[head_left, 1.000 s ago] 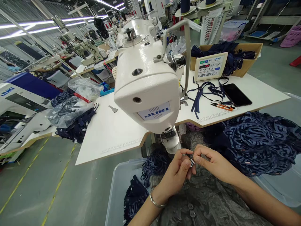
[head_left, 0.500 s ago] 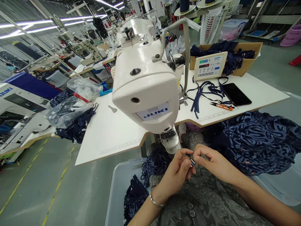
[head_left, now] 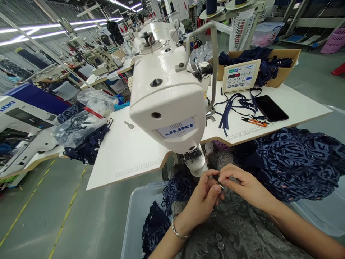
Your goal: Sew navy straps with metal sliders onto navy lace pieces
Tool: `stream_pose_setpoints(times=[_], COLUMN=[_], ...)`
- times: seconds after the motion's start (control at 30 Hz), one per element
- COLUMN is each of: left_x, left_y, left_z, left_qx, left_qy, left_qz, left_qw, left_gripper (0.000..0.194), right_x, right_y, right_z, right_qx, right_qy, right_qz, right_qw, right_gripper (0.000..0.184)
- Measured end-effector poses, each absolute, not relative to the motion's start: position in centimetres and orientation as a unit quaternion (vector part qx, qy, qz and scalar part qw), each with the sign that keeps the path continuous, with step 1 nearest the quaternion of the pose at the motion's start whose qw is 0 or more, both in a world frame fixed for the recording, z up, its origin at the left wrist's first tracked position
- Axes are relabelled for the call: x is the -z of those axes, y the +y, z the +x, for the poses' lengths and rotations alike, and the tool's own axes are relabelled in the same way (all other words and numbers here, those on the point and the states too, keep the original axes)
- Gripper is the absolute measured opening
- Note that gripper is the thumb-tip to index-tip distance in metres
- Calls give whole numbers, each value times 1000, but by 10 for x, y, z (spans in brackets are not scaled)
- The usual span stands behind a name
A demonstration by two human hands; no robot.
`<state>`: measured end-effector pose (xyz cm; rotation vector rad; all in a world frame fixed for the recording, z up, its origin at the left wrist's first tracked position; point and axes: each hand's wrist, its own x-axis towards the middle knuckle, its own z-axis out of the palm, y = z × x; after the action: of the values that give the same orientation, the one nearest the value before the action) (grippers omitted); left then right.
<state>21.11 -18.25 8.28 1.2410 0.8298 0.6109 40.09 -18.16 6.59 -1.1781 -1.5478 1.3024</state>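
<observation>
The left hand (head_left: 205, 196) and right hand (head_left: 241, 183) pinch a small shiny piece (head_left: 221, 186) between them, off the bench's (head_left: 126, 151) near edge, its long axis unclear.

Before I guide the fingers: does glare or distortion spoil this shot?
Head view: highlights speckle the white sewing machine's top; ceiling lights glare at upper left; the background leans, likely wide-angle distortion; the held metal piece is small, mostly covered.

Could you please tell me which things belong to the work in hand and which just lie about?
Work in hand: small shiny piece between left hand and right hand; probably the sewing machine.

Apparently just lying about: phone, orange snips, flat grey piece.
</observation>
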Motion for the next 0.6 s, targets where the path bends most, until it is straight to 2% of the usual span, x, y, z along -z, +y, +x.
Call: stream_pose_setpoints(times=[0.1,0.2,0.3,0.4,0.5,0.6], left_x=[-81,-72,-53,-32,-20,-16], left_y=[-181,-175,-162,-150,-144,-142], left_z=[211,207,194,175,160,155], left_qx=[-246,-233,-264,-298,-334,-375], left_qy=[398,421,439,423,446,470], left_qz=[609,712,771,826,828,799], left_qw=[640,512,378,223,69,-23], left_gripper=[38,20,16,24,22,19], right_x=[-66,-72,-75,-71,-59,-42], right_y=[-181,-182,-179,-175,-173,-170], right_z=[400,399,410,450,518,585], right_qx=[-477,-476,-483,-428,-246,-142], right_qy=[-643,-679,-674,-601,-469,-385], right_qz=[-439,-372,-347,-480,-697,-774], right_qw=[409,416,439,474,484,483], right_gripper=[24,25,28,26,35,47])
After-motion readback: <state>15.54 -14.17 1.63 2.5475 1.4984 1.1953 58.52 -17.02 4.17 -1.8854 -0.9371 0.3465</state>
